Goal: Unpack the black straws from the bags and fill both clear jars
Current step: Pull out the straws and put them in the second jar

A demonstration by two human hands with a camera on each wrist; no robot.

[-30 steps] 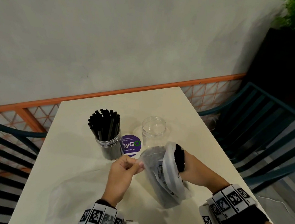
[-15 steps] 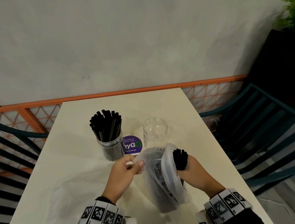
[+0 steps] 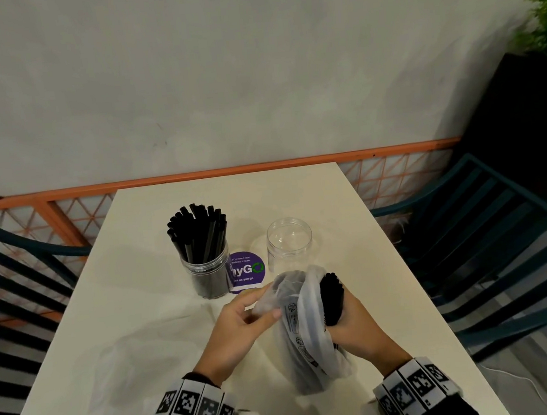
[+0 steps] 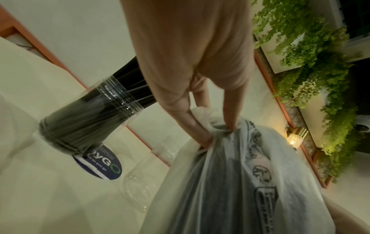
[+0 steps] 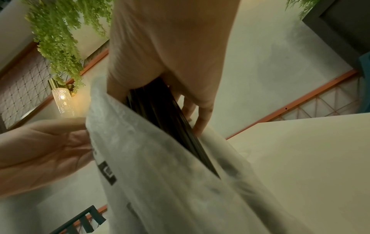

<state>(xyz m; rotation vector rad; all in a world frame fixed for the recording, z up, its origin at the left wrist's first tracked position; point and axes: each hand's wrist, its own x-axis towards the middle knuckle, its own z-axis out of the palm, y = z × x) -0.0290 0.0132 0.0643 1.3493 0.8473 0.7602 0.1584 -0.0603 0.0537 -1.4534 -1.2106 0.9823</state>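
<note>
A clear jar (image 3: pixel 207 272) packed with black straws stands on the cream table (image 3: pixel 126 319). An empty clear jar (image 3: pixel 289 242) stands to its right. In front of them I hold a translucent plastic bag (image 3: pixel 304 333) upright over the table. My left hand (image 3: pixel 243 326) pinches the bag's open rim (image 4: pixel 220 136). My right hand (image 3: pixel 352 326) grips a bundle of black straws (image 3: pixel 332 296) that sticks up out of the bag's mouth (image 5: pixel 160 114). The straws' lower part stays inside the bag.
A purple round sticker (image 3: pixel 246 271) lies on the table between the jars. A flattened clear bag (image 3: pixel 123 362) lies on the left of the table. Dark slatted chairs (image 3: pixel 486 238) flank both sides, and an orange rail (image 3: pixel 196 177) runs behind the far edge.
My right hand has drawn the straw bundle further up out of the bag. The left hand keeps hold of the bag's rim. The jars have not moved.
</note>
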